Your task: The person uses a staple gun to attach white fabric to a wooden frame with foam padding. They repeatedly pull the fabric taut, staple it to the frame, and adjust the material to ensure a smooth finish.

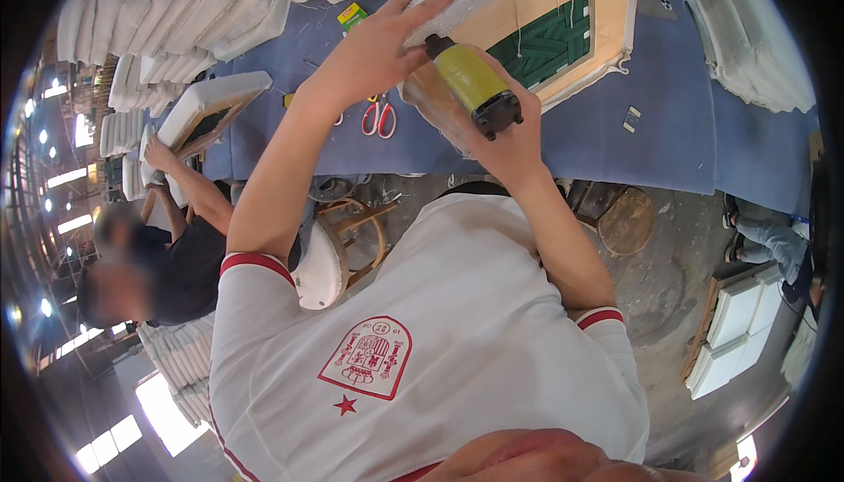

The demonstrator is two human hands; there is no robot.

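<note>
A white fabric-covered padded panel [607, 64] with a wooden frame is tilted up on the blue-covered table in front of me. Dark green webbing [549, 40] fills the opening in its frame, and loose threads hang over it. My left hand [374, 53] grips the panel's near left edge, fingers stretched over the white cloth and thumb beside the tool. In my right hand [519, 135] is a staple gun [473, 82] with a yellow-green body and black end cap, held against the panel's near edge. Its nose and my right fingers are partly hidden.
Red-handled scissors [379, 120] and a small green-yellow box [352, 16] lie on the blue table [651, 152]. White padded panels are stacked at left [176, 7] and right [747, 33]. A co-worker [189, 253] handles another panel at left. A round stool [626, 221] stands below the table.
</note>
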